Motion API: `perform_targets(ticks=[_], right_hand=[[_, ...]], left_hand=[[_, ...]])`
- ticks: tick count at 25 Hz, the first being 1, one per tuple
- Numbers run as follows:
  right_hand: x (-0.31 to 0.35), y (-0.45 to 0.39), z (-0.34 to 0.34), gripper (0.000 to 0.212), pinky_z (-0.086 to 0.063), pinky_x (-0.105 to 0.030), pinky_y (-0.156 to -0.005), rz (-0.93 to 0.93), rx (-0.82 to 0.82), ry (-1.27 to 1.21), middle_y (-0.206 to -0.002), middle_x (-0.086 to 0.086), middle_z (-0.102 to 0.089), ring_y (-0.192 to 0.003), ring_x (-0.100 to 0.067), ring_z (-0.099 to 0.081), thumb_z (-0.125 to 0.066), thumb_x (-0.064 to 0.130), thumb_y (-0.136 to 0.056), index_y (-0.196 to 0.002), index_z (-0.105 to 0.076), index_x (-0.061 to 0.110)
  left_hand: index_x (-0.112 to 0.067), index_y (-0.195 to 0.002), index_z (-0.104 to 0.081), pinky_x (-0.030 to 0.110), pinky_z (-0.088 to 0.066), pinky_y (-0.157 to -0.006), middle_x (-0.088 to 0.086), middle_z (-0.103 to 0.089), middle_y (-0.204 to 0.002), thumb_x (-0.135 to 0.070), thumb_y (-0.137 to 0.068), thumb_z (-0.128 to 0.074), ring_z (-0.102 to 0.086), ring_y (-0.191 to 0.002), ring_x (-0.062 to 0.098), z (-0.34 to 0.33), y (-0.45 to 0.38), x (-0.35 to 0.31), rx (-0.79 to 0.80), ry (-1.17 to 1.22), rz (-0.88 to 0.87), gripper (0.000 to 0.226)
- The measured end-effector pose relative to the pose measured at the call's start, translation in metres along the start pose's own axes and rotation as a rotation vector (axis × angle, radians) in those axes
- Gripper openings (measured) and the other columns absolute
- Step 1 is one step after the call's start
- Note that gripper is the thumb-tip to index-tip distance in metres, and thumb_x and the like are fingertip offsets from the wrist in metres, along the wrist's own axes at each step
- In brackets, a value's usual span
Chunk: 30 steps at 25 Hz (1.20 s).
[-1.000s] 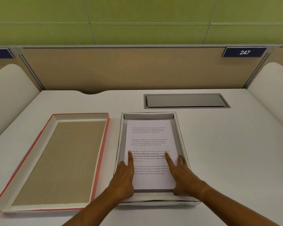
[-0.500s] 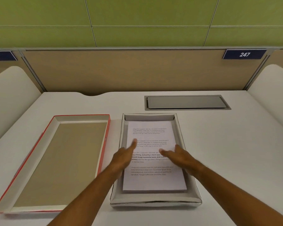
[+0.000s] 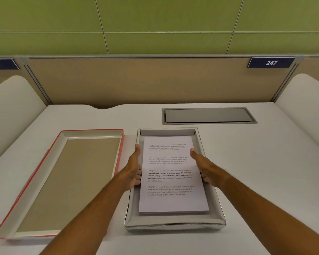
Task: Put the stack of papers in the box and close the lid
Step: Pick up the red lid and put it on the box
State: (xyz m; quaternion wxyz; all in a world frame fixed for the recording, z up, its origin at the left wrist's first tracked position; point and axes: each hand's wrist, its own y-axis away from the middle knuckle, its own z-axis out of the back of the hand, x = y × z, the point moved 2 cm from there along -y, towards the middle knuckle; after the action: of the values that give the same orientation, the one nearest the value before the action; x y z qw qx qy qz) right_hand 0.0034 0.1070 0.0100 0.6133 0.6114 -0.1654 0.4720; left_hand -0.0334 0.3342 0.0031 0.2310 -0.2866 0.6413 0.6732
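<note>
papers seated, lid waiting

the stack of papers [image 3: 170,173] lies flat inside the box [image 3: 175,224]. the left hand [image 3: 133,172] and right hand [image 3: 203,167] flank its long edges, fingers open and gripping nothing, likely squaring the sheets. the lid [image 3: 63,181] rests upturned on the worktop [image 3: 265,181] beside the box, ready to go on.

Stack of papers [image 3: 173,173] inside open box [image 3: 175,224], left hand [image 3: 134,170] and right hand [image 3: 203,166] at its sides, lid [image 3: 63,181] beside

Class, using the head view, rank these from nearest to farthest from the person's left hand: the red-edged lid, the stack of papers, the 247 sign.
From the left hand:
1. Stack of papers, just right, in the box.
2. Red-edged lid, left on the desk.
3. 247 sign, far right, on the partition.
</note>
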Motion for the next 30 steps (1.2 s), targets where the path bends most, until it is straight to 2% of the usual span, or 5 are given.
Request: perform_targets(ticks=[4,6,9,14,30], right_hand=[[-0.006,-0.007,-0.011,0.059,-0.051,-0.034,-0.079,0.166,-0.278,0.356,-0.116,-0.011,-0.067,-0.089,-0.022,-0.062,-0.041,0.062,-0.092,-0.116,-0.054,0.01],[-0.011,-0.008,-0.022,0.074,-0.052,-0.037,-0.092,0.296,-0.345,0.518,-0.139,-0.011,-0.058,-0.115,-0.028,-0.06,-0.045,0.068,-0.087,-0.134,-0.046,0.011],[-0.018,-0.006,-0.039,0.102,-0.017,-0.046,-0.121,0.349,-0.404,0.808,-0.166,-0.008,-0.01,-0.152,-0.031,-0.014,-0.031,0.079,-0.08,-0.157,-0.007,0.016],[-0.013,0.01,-0.06,0.128,0.01,-0.042,-0.119,0.504,-0.446,1.047,-0.165,-0.009,0.015,-0.153,-0.028,0.012,0.016,0.092,-0.052,-0.156,0.012,0.017],[-0.013,0.044,-0.103,0.12,0.012,-0.053,-0.121,0.686,-0.44,1.16,-0.164,-0.01,0.018,-0.151,-0.033,0.017,0.017,0.088,-0.057,-0.156,0.011,0.021]], left_hand=[[-0.01,-0.145,-0.042,0.05,-0.038,-0.108,0.019,-0.066,-0.122,-0.062,-0.095,-0.022,-0.063,-0.111,0.033,-0.008,0.008,0.002,-0.155,-0.302,-0.247,0.075],[-0.014,-0.146,-0.04,0.048,-0.042,-0.108,0.013,-0.059,-0.138,-0.064,-0.092,-0.035,-0.058,-0.122,0.031,-0.008,0.008,0.009,-0.29,-0.528,-0.441,0.073],[-0.026,-0.153,-0.023,0.052,-0.031,-0.117,0.003,-0.028,-0.161,-0.073,-0.083,-0.037,-0.032,-0.146,0.03,-0.007,0.001,0.024,-0.345,-0.873,-0.592,0.086],[-0.022,-0.155,0.012,0.049,0.004,-0.123,0.011,0.018,-0.163,-0.073,-0.083,-0.03,0.014,-0.151,0.031,0.0,0.023,0.029,-0.547,-1.263,-0.703,0.098],[-0.021,-0.153,0.019,0.053,0.007,-0.121,0.012,0.022,-0.162,-0.072,-0.086,-0.031,0.018,-0.15,0.032,0.025,0.082,0.066,-0.737,-1.376,-0.542,0.098]])
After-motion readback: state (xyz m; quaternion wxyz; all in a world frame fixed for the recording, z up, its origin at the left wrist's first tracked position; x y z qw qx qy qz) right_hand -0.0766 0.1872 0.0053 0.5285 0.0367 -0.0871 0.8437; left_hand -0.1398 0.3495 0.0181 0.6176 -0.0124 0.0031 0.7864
